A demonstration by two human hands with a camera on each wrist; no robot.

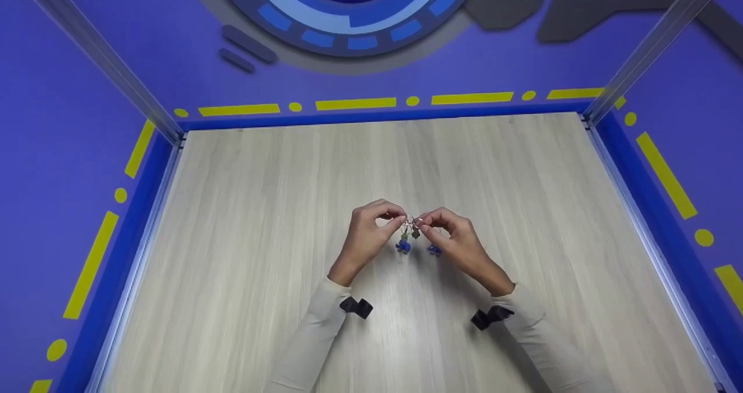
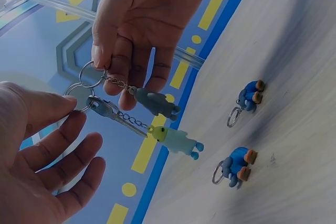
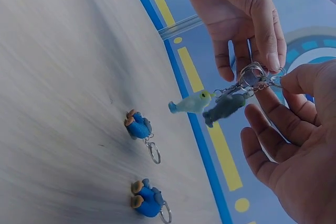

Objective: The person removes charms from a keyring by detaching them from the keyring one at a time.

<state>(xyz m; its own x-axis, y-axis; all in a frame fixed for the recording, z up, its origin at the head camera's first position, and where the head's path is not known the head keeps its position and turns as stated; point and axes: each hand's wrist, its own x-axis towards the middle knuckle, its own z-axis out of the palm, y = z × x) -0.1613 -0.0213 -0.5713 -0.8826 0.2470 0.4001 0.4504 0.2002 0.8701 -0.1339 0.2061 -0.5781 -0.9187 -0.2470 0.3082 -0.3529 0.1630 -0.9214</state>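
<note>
Above the table, my left hand (image 1: 367, 233) pinches a metal key ring between thumb and forefinger. A silver key (image 2: 113, 113) and a pale green figure keychain (image 2: 177, 141) with a yellow head hang from that ring. Facing it, my right hand (image 1: 454, 233) pinches another ring (image 2: 81, 70), from which a grey figure keychain (image 2: 157, 103) hangs on a short chain. The two rings overlap between the fingertips in both wrist views; I cannot tell whether they are linked. The other fingers of both hands are loosely bent.
Two blue figure keychains (image 3: 138, 125) with grey heads and orange feet lie on the wooden table (image 1: 261, 207) below the hands, each with its own ring. Blue-purple walls (image 1: 75, 149) with yellow marks enclose the table at the back and sides.
</note>
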